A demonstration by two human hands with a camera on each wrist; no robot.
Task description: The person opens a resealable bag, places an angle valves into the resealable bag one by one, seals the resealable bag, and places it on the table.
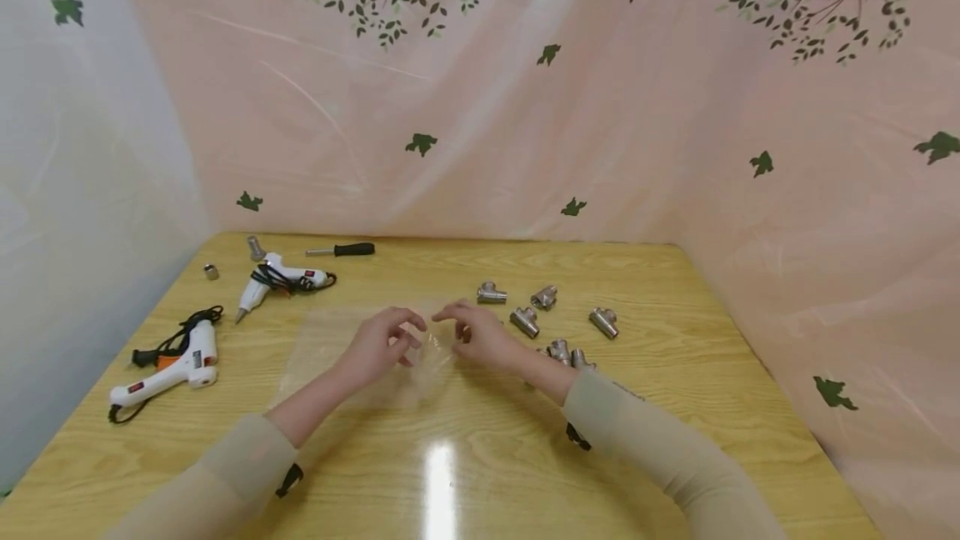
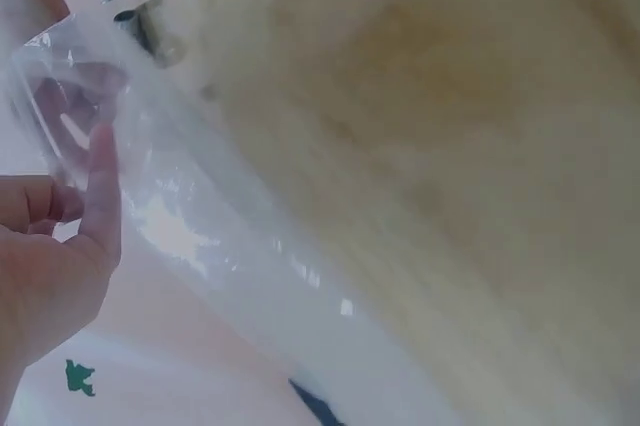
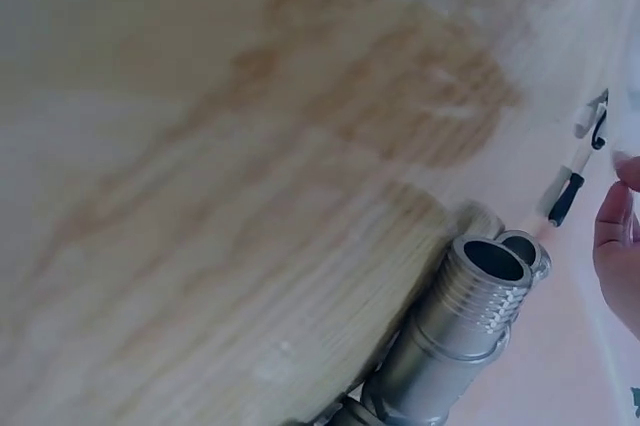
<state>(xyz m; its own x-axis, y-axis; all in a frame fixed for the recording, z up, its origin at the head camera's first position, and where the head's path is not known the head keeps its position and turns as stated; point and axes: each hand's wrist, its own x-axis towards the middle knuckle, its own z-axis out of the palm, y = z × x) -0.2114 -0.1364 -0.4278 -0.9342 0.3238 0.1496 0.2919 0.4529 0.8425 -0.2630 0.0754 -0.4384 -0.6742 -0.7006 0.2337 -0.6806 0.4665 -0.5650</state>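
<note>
A clear plastic bag point(image 1: 337, 350) lies partly on the wooden table point(image 1: 480, 457), with its right edge lifted between my two hands. My left hand point(image 1: 411, 333) pinches that edge with curled fingers, and my right hand point(image 1: 450, 320) pinches it from the other side. In the left wrist view the bag point(image 2: 180, 216) stretches away from my left hand point(image 2: 70, 226). Several metal tee pipe fittings point(image 1: 525, 321) are scattered just right of my right hand. One fitting point(image 3: 460, 326) fills the right wrist view up close, and my right fingers point(image 3: 615, 246) show at that frame's edge.
Two white glue guns point(image 1: 168, 369) point(image 1: 281, 280) with black cords lie at the left. A black-handled screwdriver point(image 1: 345, 250) and two small metal parts point(image 1: 212, 272) point(image 1: 257, 248) sit near the back left. Pink leaf-print sheeting walls the table on three sides.
</note>
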